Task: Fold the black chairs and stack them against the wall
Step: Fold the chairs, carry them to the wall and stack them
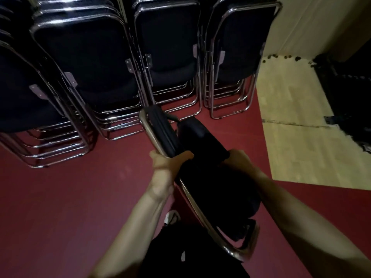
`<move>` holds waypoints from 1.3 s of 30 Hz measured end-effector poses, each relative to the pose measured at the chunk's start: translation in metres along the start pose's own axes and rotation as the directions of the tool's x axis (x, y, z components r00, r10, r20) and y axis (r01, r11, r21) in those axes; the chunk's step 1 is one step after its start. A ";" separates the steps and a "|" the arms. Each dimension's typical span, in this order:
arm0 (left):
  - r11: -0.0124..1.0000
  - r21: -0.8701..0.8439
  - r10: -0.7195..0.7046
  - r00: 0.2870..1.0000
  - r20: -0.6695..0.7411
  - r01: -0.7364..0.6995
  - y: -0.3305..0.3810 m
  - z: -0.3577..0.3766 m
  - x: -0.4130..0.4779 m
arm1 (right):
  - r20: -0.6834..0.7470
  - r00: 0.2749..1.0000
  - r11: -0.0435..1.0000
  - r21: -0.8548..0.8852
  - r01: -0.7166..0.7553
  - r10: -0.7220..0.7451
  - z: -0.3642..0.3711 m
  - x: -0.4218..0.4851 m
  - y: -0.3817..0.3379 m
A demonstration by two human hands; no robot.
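Folded chair (pixel 200 141) carried at centre, left hand (pixel 167 163) wrapped round its chrome tube, right hand (pixel 239 157) clamped on the padded edge, stacks (pixel 160 57) at 12 o'clock; risk: the leading end clips a stacked frame and topples the row.

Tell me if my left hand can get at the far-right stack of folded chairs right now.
Probably not: the left hand grips the chrome frame of the carried chair, which juts out between it and the far-right stack.
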State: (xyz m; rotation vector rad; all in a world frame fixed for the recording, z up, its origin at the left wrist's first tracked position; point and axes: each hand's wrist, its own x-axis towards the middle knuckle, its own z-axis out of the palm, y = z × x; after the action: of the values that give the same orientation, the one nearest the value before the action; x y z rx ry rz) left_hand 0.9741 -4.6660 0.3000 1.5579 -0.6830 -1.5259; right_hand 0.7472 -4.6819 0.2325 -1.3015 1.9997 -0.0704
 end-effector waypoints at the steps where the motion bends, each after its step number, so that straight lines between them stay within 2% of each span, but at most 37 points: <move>1: 1.000 0.001 0.005 1.000 0.006 -0.005 0.011 0.007 0.014 | 0.012 1.000 1.000 0.011 0.009 -0.009 -0.010 0.018 -0.010; 8: 1.000 -0.010 0.016 0.991 -0.132 -0.018 0.077 0.067 0.120 | 0.096 0.991 0.994 -0.057 0.096 -0.090 -0.080 0.164 -0.069; 17: 0.979 -0.197 -0.029 0.937 -0.347 -0.043 0.135 0.140 0.234 | 0.197 0.956 0.933 -0.245 0.262 -0.216 -0.152 0.330 -0.144; 23: 0.960 -0.275 -0.079 0.892 -0.446 -0.053 0.173 0.165 0.320 | 0.249 0.933 0.901 -0.286 0.325 -0.258 -0.178 0.429 -0.203; 28: 0.950 -0.310 -0.143 0.836 -0.530 -0.034 0.197 0.183 0.367 | 0.344 0.903 0.867 -0.331 0.373 -0.258 -0.191 0.489 -0.253; 32: 0.940 -0.339 -0.178 0.789 -0.589 -0.041 0.216 0.199 0.400 | 0.427 0.840 0.777 -0.379 0.502 -0.334 -0.195 0.536 -0.287; 39: 0.916 -0.386 -0.227 0.653 -0.723 -0.109 0.259 0.235 0.474 | 0.601 0.743 0.683 -0.411 0.604 -0.295 -0.213 0.615 -0.347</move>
State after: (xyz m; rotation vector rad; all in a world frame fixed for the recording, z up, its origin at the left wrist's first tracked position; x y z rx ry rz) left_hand 0.8418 -5.2399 0.2882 1.6946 0.1747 -0.8149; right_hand 0.7539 -5.4189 0.1962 -1.9730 1.2202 0.6405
